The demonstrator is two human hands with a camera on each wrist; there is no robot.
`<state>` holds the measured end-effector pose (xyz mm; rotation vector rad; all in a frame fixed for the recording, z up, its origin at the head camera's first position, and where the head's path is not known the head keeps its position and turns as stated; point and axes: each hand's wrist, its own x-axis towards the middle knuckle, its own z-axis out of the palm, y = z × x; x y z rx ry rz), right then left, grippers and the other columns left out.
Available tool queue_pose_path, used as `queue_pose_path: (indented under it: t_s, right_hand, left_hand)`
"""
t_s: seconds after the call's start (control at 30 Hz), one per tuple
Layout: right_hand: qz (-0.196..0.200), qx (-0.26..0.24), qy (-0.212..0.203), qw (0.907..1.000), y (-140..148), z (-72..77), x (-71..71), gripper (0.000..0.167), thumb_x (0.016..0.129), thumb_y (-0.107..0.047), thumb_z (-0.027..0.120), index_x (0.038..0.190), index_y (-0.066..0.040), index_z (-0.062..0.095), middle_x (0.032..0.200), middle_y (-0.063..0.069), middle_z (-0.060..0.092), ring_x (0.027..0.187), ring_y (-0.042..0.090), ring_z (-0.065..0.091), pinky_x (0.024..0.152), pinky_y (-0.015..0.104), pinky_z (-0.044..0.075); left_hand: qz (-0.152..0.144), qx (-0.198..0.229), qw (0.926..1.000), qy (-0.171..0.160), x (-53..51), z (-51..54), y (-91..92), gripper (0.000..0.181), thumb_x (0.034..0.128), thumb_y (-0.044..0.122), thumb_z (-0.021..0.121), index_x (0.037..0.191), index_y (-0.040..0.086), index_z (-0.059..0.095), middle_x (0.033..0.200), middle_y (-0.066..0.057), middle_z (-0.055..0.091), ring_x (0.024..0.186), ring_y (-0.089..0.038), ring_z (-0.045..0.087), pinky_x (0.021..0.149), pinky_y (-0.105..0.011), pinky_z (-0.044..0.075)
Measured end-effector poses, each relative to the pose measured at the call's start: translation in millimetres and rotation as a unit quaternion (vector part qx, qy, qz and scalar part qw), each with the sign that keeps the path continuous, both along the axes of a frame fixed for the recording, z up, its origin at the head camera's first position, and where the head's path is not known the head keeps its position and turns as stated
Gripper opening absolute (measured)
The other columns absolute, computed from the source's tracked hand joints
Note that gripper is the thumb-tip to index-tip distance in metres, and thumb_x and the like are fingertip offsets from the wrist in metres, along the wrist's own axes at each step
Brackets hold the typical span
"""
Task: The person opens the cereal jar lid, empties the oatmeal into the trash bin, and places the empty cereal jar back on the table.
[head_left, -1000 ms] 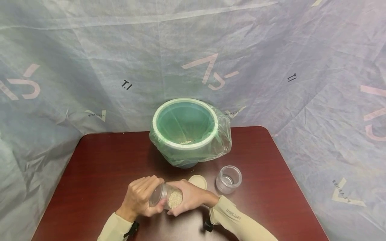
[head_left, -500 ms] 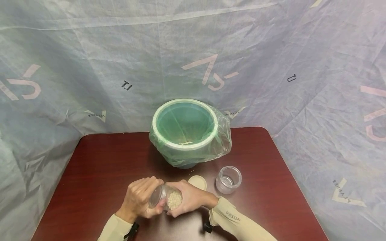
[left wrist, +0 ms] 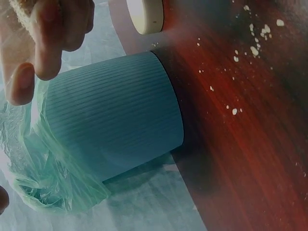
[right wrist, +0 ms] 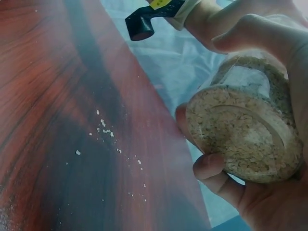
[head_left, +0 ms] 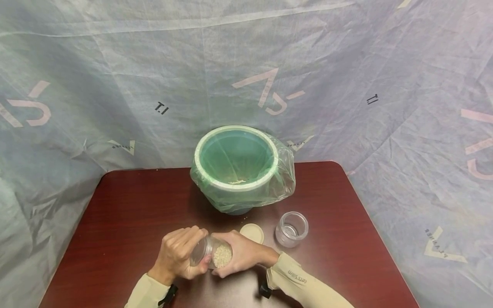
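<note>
A clear jar [head_left: 222, 256] of pale oat-like flakes is held tilted above the table's near side, between both hands. My right hand [head_left: 240, 254] grips its flake-filled body; the right wrist view shows the jar's round base [right wrist: 243, 134] with fingers curled about it. At the other end, my left hand [head_left: 179, 253] grips the clear ridged part [head_left: 200, 250]; whether that part is a separate piece I cannot tell. A cream lid [head_left: 252, 233] lies on the table just beyond the right hand. Right of it stands another clear jar [head_left: 291, 229], open at the top.
A blue bin [left wrist: 115, 115] with a green plastic liner [head_left: 246, 199] stands behind the hands, a few flakes inside. Crumbs [right wrist: 107, 131] are scattered on the dark red table [head_left: 127, 214]. Grey-white fabric sheets [head_left: 154, 72] hang close around the back and sides.
</note>
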<state>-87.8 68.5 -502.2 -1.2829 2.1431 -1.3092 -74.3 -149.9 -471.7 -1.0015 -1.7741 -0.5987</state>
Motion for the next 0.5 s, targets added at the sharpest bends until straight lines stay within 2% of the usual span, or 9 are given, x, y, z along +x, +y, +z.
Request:
queue_pose_path:
  t_s: [0.07,0.3,0.5]
  right_hand:
    - [-0.006,0.002,0.003,1.0,-0.2,-0.3,0.1,0.052,0.077,-0.022,0.093,0.119,-0.022,0.063,0.101,-0.015,0.07,0.085,-0.007,0.063,0.074,0.017,0.057]
    - [-0.049,0.028,0.062,0.9965,-3.1,1.3,-5.3,0.06,0.069,-0.02,0.093,0.121,-0.024,0.062,0.093,-0.017,0.065,0.077,-0.01,0.058,0.065,0.012,0.052]
    - [-0.054,0.035,0.066,0.9957,-4.1,1.8,-6.8,0.061,0.068,-0.021,0.094,0.12,-0.024,0.061,0.092,-0.017,0.065,0.077,-0.011,0.057,0.065,0.011,0.052]
  left_hand:
    - [0.003,0.002,1.0,-0.003,0.0,-0.6,0.0,0.05,0.1015,0.047,0.047,0.084,0.004,0.066,0.066,0.003,0.048,0.047,-0.007,0.036,0.04,-0.02,0.03]
    - [0.063,0.021,0.997,-0.04,1.5,-9.7,-2.7,0.05,0.1022,0.047,0.046,0.086,0.005,0.067,0.069,0.0,0.058,0.046,-0.011,0.045,0.037,-0.023,0.034]
    - [0.067,0.019,0.9966,-0.044,0.0,-12.8,-4.0,0.051,0.1022,0.049,0.045,0.086,0.006,0.067,0.069,0.001,0.058,0.046,-0.01,0.044,0.037,-0.024,0.034]
